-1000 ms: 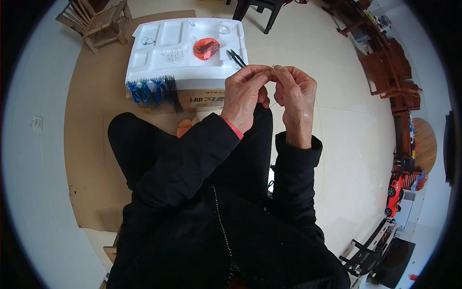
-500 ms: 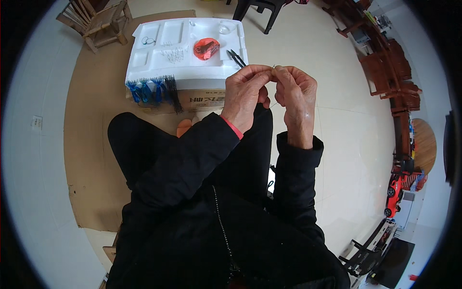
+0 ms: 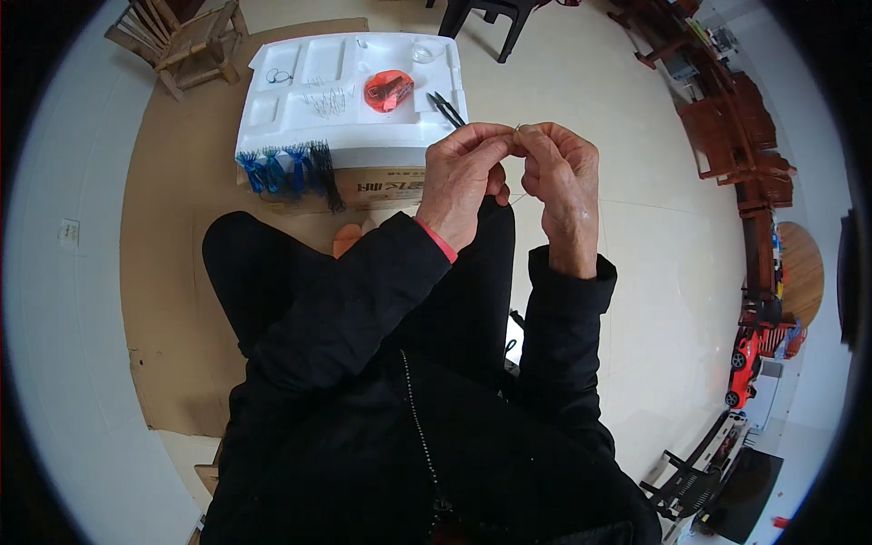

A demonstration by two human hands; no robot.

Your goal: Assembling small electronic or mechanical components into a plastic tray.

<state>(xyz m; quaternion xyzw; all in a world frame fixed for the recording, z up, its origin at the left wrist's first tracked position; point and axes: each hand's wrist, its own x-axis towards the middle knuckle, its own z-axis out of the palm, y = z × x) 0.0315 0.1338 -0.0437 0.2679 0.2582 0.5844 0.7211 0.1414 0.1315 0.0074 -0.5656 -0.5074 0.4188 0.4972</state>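
My left hand (image 3: pixel 461 182) and my right hand (image 3: pixel 565 173) meet fingertip to fingertip above my knee, just right of a white foam tray (image 3: pixel 368 133). Both are closed in a pinch. A tiny thin tip shows between them, too small to name, and a fine thread seems to hang below the right fingers. Black-handled snips (image 3: pixel 445 109) lie on the tray's right edge, close to my left hand. Further left on the tray are a red round piece (image 3: pixel 389 91) with dark bits on it and several thin wire-like pieces (image 3: pixel 327 102).
Bundles of blue strands (image 3: pixel 274 171) and a black bundle (image 3: pixel 324 177) hang over the tray's front edge. Beneath the tray is a cardboard box (image 3: pixel 391 186). A bamboo chair (image 3: pixel 195 45) stands far left, a black stool (image 3: pixel 495 20) at the back. Wooden furniture (image 3: pixel 727 136) lines the right.
My right wrist and sleeve have shifted slightly to the right. Both hands keep their pinch in nearly the same place.
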